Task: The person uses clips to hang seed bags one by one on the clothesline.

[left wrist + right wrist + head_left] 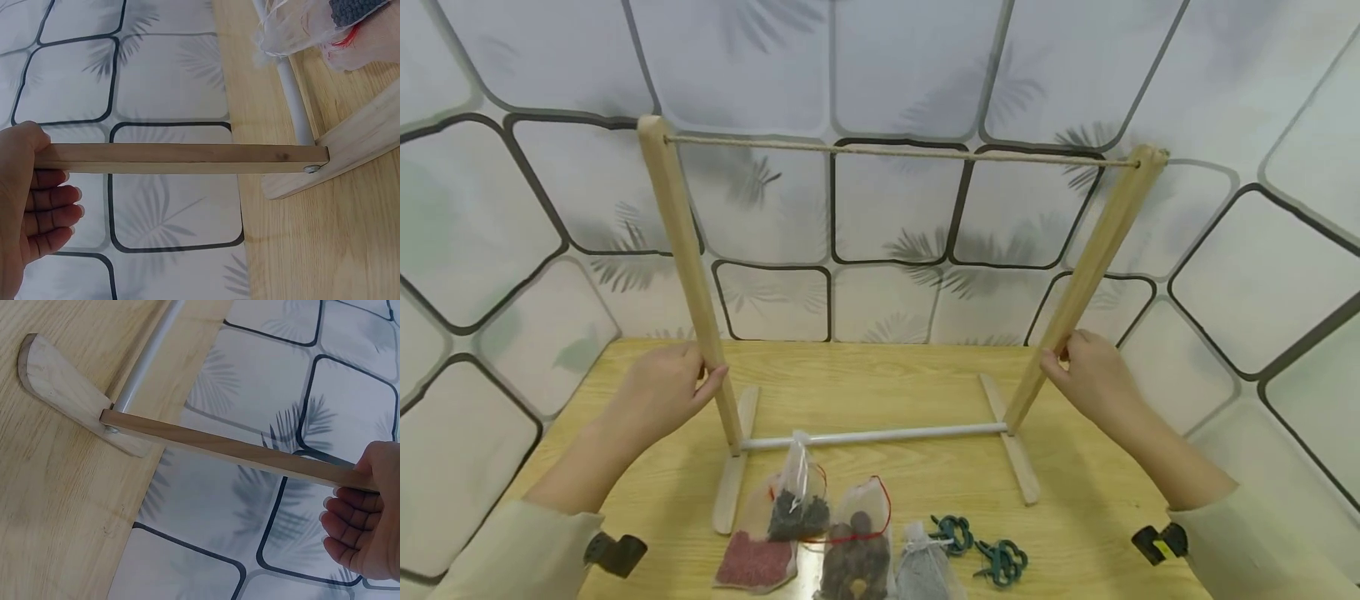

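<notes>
A wooden rack stands on the table (880,379). It has two leaning posts, a rope (895,152) strung between their tops and a white bar (880,436) low down. My left hand (706,379) grips the left post (688,275) just above the table. The left wrist view shows the left hand (34,187) with its thumb over the left post (181,158) and fingers curled under. My right hand (1060,358) grips the right post (1086,279). In the right wrist view the right hand (359,515) holds the right post (237,450) the same way.
Several small mesh bags (820,533) with dark, red, brown and grey contents lie at the table's front edge, beside two green knotted pieces (977,546). The rack's flat feet (733,475) rest on the wood. A patterned backdrop (895,67) closes in behind and at both sides.
</notes>
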`<act>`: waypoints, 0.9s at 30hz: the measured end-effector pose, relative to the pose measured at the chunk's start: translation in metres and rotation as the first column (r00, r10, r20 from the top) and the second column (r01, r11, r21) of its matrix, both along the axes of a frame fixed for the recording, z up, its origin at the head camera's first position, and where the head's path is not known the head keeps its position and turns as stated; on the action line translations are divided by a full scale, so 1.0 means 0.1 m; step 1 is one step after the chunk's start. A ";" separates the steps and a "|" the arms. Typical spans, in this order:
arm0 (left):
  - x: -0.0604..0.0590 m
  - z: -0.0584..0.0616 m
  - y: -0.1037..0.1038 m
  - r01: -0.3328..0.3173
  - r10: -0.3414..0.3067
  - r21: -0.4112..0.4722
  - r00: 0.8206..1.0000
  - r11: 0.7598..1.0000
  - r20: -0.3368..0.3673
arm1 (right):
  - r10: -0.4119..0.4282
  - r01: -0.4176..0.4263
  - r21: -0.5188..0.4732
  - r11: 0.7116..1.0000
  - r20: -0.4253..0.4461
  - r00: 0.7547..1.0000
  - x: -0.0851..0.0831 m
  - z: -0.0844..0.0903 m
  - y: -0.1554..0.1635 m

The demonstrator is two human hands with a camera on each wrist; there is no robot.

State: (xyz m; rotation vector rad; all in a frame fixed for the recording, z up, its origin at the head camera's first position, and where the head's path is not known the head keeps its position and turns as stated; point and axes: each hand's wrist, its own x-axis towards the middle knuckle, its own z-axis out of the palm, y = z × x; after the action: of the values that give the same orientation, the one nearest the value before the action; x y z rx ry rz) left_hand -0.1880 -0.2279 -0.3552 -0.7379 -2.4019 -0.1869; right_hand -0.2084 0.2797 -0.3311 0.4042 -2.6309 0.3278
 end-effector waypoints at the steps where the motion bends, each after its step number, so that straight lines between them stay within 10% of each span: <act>1: -0.01 0.00 0.01 0.004 -0.004 0.004 1.000 1.000 -0.001 | 0.001 -0.001 0.003 1.000 -0.010 1.000 0.01 0.00 0.01; 17: -0.01 -0.01 0.14 0.086 -0.086 -0.005 0.994 0.996 -0.062 | -0.021 0.023 0.029 0.999 -0.085 0.996 0.25 -0.05 0.16; 27: 0.11 0.04 0.15 0.031 -0.030 -0.016 0.998 0.999 0.050 | -0.031 0.032 0.018 0.999 -0.071 0.997 0.34 -0.04 0.16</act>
State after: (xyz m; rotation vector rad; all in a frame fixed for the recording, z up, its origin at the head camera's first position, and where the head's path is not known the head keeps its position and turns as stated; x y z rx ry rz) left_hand -0.1771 -0.2131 -0.3514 -0.7863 -2.4434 -0.1996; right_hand -0.1743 0.2953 -0.3347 0.3730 -2.5699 0.2737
